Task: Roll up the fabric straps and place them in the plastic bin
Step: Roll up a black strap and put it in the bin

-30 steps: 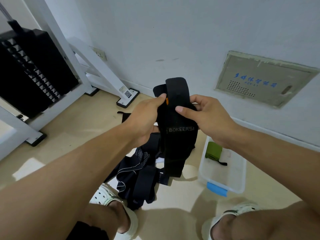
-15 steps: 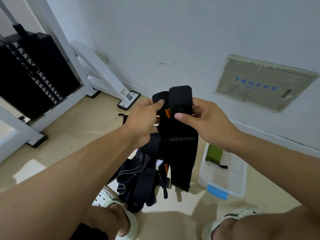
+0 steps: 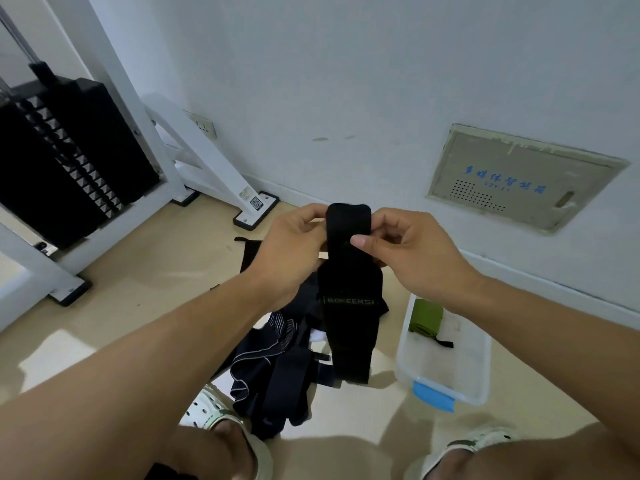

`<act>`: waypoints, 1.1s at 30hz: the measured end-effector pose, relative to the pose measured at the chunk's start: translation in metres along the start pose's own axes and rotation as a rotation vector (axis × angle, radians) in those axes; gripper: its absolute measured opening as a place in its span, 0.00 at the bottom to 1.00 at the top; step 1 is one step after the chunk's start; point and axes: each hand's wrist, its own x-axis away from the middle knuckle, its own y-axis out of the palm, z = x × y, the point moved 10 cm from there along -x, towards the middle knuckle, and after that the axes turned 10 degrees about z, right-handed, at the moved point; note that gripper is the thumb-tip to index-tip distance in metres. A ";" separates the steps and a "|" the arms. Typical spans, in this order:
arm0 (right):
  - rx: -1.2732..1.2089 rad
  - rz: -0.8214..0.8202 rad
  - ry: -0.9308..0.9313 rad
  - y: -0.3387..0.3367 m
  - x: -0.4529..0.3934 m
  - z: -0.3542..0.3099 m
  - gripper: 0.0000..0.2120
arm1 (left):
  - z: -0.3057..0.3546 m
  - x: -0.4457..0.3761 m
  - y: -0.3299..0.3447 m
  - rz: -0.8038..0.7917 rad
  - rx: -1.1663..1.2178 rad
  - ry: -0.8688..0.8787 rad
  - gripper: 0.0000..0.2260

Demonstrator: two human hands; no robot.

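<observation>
— Both hands pinching one thing? 
— Yes. Left hand point(image 3: 291, 252) and right hand point(image 3: 410, 252) each curled onto the top end of the black strap point(image 3: 349, 299), one at either edge, right thumb flat across its front.

— Held where, going by the plastic bin point(image 3: 446, 386)? 
— Up in the air, left of the bin and above floor level. Top end folded over between the fingers; rest hanging straight down, lower end loose, lettering printed across the middle.

— Anything inside the bin? 
— One green rolled strap point(image 3: 426, 318) at the far end, with a thin black tab sticking out of it. Blue latch on the bin's near end.

— Left of the bin, on the floor? 
— A heap of dark straps and fabric point(image 3: 273, 368), some with pale stripes, lying behind the hanging strap. Near side of that heap, a white sandal point(image 3: 221, 415) on one foot; another sandal point(image 3: 485, 441) on the bin's near side.

— Farther off? 
— Well left of the bin, a white gym machine frame point(image 3: 156, 140) with a black weight stack point(image 3: 65, 150). Beyond the bin, set into the white wall, a beige panel point(image 3: 523, 174) with blue characters.
</observation>
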 end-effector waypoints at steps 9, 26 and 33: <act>-0.048 0.054 0.115 -0.008 -0.001 0.015 0.06 | 0.002 0.007 0.012 -0.077 0.076 0.035 0.14; -0.053 0.114 0.105 -0.019 -0.002 0.011 0.05 | -0.002 0.005 0.011 -0.004 0.029 0.069 0.07; 0.102 0.104 0.027 -0.014 -0.004 0.005 0.08 | 0.003 0.004 0.005 0.068 -0.062 0.111 0.08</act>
